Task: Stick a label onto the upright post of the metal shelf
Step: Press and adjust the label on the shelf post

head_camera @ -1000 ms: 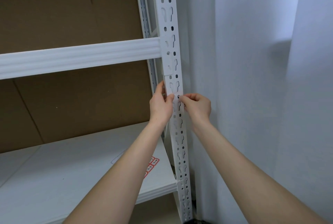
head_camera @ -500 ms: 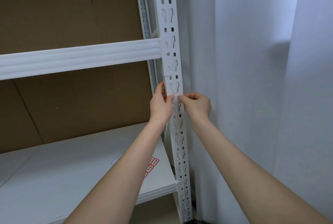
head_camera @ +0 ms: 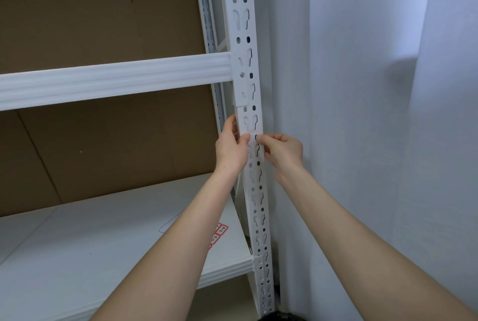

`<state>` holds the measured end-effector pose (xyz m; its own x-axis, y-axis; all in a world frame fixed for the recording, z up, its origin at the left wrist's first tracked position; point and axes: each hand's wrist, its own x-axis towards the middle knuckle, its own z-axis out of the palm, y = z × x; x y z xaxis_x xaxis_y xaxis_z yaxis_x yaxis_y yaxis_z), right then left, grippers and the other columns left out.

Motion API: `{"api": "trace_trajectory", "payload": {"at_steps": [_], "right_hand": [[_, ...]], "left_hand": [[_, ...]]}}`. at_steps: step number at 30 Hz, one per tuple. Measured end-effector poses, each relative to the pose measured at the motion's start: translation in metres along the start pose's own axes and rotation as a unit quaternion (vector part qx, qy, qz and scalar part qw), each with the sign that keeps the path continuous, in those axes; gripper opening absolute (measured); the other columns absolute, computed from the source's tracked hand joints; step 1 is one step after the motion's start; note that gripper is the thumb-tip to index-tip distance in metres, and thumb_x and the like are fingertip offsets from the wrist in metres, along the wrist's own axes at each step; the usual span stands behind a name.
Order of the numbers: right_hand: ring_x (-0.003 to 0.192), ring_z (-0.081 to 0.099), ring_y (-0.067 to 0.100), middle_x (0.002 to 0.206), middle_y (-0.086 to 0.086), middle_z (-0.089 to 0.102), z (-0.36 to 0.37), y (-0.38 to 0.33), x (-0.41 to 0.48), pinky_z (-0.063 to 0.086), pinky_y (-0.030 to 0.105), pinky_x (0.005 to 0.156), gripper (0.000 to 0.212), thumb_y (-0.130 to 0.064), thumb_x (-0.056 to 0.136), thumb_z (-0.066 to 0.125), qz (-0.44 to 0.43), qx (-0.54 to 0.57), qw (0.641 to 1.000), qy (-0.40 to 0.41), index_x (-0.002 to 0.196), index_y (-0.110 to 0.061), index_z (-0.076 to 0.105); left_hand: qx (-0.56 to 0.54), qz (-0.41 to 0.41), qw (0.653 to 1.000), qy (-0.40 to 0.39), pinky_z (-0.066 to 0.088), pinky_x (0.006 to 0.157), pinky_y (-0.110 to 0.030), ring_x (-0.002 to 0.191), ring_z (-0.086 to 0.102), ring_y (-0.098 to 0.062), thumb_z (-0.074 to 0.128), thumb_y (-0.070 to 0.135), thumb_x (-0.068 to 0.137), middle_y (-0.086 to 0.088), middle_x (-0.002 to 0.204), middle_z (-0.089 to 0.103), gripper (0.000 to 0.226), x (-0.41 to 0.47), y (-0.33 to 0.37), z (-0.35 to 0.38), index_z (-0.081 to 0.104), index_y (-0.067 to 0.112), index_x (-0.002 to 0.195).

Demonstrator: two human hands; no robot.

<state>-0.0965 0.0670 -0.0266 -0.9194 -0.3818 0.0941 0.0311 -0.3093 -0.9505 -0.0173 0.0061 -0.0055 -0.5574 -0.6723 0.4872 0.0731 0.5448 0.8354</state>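
The white metal upright post [head_camera: 249, 36], punched with keyhole slots, runs top to bottom just right of centre. A small pale label [head_camera: 254, 148] lies against the post's front face, just below the upper beam's bracket, and is hard to tell from the paint. My left hand [head_camera: 231, 150] wraps the post's left edge, its thumb pressing the label's top left corner. My right hand [head_camera: 283, 151] comes from the right side, its fingertips pinching the label's top right corner. The two thumbs almost touch.
A white horizontal beam [head_camera: 116, 80] joins the post above my hands. The white shelf board [head_camera: 103, 243] below carries a sheet of red-bordered labels [head_camera: 219, 234], partly hidden by my left forearm. Brown cardboard [head_camera: 103, 10] backs the shelf. A pale wall [head_camera: 362, 113] stands close on the right.
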Motion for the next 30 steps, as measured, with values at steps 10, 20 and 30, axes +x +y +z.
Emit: {"api": "trace_trajectory", "payload": {"at_steps": [10, 20, 30], "right_hand": [[0.073, 0.069, 0.022, 0.071, 0.005, 0.072, -0.002, -0.002, 0.000, 0.058, 0.044, 0.082, 0.006, -0.011, 0.061, 0.066, -0.014, -0.037, 0.999, 0.015, 0.065, -0.015, 0.068], [0.079, 0.071, 0.022, 0.073, 0.001, 0.072, -0.004, 0.001, -0.001, 0.057, 0.043, 0.083, 0.012, -0.021, 0.067, 0.078, -0.057, -0.073, 0.996, 0.005, 0.066, -0.020, 0.067], [0.079, 0.068, 0.016, 0.075, -0.004, 0.070, -0.009, 0.000, -0.006, 0.057, 0.040, 0.082, 0.008, -0.027, 0.072, 0.075, -0.096, -0.113, 0.989, -0.001, 0.073, -0.024, 0.068]], "left_hand": [[0.001, -0.004, 1.000, 0.001, 0.046, 0.102, -0.036, 0.121, 0.054, -0.017, 0.048, 0.003, 0.095, -0.002, 0.133, 0.056, 0.050, 0.000, 0.001, 0.000, 0.038, 0.019, 0.141], [-0.002, 0.000, 1.000, 0.003, 0.048, 0.099, -0.036, 0.112, 0.057, -0.014, 0.047, 0.003, 0.095, -0.002, 0.129, 0.057, 0.048, -0.001, 0.001, 0.000, 0.038, 0.019, 0.140], [-0.024, -0.023, 0.999, 0.028, 0.049, 0.096, -0.032, 0.114, 0.059, -0.016, 0.052, 0.008, 0.094, -0.002, 0.126, 0.061, 0.045, -0.004, -0.002, 0.001, 0.044, 0.018, 0.137]]}}
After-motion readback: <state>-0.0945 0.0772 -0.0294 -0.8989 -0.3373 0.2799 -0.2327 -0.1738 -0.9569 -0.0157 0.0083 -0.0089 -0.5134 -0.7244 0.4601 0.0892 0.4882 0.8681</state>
